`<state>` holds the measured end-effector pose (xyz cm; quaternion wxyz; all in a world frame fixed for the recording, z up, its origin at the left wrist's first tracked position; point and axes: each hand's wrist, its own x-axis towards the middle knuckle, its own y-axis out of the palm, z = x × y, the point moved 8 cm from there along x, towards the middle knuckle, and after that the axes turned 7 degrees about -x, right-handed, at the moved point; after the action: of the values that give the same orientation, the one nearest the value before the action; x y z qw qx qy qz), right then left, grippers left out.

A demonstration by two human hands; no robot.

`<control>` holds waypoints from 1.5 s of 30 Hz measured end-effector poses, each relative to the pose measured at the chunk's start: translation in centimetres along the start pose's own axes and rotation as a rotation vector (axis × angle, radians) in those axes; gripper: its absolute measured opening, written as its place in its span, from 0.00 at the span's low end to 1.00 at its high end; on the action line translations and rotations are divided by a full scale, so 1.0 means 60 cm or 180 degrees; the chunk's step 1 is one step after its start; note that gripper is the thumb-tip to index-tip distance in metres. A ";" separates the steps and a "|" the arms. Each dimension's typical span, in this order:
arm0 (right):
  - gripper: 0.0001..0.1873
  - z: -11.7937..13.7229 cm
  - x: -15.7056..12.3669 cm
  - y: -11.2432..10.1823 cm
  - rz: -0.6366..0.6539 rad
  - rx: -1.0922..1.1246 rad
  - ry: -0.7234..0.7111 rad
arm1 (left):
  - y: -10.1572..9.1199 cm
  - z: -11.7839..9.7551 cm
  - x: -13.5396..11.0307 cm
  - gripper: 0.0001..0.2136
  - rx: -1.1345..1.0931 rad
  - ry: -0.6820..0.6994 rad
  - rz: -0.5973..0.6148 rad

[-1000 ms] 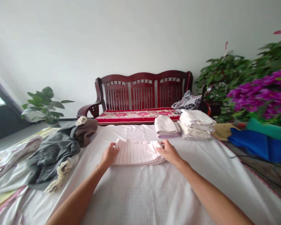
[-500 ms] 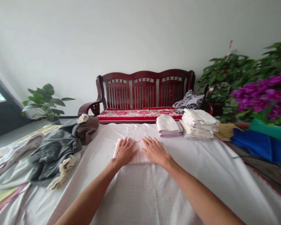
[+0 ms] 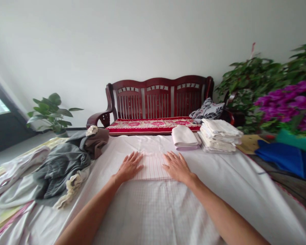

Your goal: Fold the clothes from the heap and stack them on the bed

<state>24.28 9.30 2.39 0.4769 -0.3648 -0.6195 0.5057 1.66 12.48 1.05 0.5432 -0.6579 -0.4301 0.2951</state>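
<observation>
A folded cloth (image 3: 153,167) with pale pink stripes lies flat in front of me on the white sheet (image 3: 148,211). My left hand (image 3: 129,166) rests palm down on its left edge, fingers stretched out. On its right edge my right hand (image 3: 177,166) lies flat too, fingers spread. Neither hand grips anything. Parts of both cloth edges are hidden under the hands. Beyond my right hand sit a small folded pile of white cloth (image 3: 185,136) and a taller stack of folded white cloths (image 3: 219,134).
At the left lie a heap of grey clothing (image 3: 63,166) and a brown garment (image 3: 98,141). A dark red wooden sofa (image 3: 155,98) stands behind the sheet. Blue cloth (image 3: 283,158), purple flowers (image 3: 293,102) and leafy plants are at the right, a potted plant (image 3: 52,110) at the left.
My hands have slid apart along the striped cloth, the left one leftward and the right one rightward. More of the stripes shows between them.
</observation>
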 end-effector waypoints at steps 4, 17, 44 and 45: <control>0.28 -0.011 0.005 -0.009 -0.0052 0.0234 -0.0076 | -0.003 0.035 -0.016 0.28 -0.0161 -0.0131 -0.0147; 0.29 0.019 -0.019 -0.066 -0.0649 0.0145 -0.0136 | -0.024 0.134 -0.056 0.24 -0.2104 -0.1646 -0.1183; 0.34 0.068 0.038 -0.038 0.0087 0.3470 0.0452 | -0.102 -0.082 0.028 0.17 -0.3503 -0.0883 -0.0494; 0.36 0.067 0.039 -0.038 0.0283 0.3798 0.0494 | -0.099 -0.093 0.035 0.16 -0.3398 -0.0845 -0.0502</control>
<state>19.81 9.86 5.00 0.6214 -0.0957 -0.1763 0.7574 5.96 12.02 8.30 0.0960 -0.7648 -0.6326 0.0750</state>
